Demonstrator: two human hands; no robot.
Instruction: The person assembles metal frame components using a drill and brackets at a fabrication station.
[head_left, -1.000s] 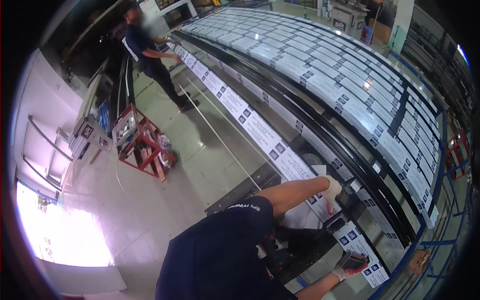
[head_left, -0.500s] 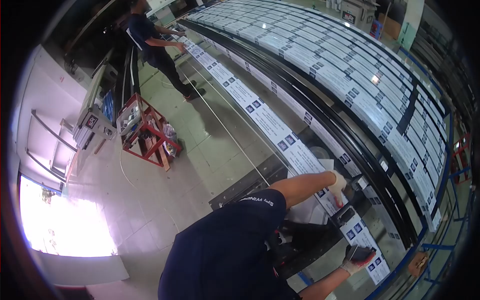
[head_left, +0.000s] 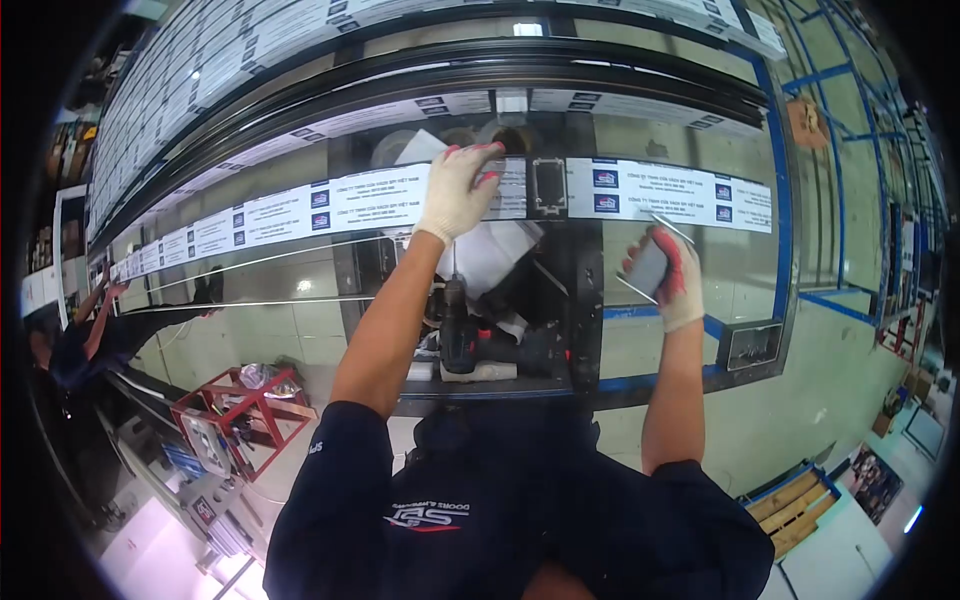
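Observation:
A long profile wrapped in printed white film runs across in front of me. Its film is interrupted by a dark section with a rectangular outline. My left hand, in a white glove with red fingertips, is over the profile just left of that section, fingers apart and nothing visible in them. My right hand, gloved alike, is closed round a flat grey metal piece with thin edges, just below the profile's right part. A cordless drill stands below my left hand, its bit upward.
Dark long profiles and stacked wrapped profiles lie beyond. A dark frame supports the work, with white sheets inside it. At far left a co-worker touches the profile's end. A red cart stands lower left.
My view has turned, so the profile now runs crosswise. My right hand, still with the grey piece, has come off the profile to just below it. My left hand stays at the profile.

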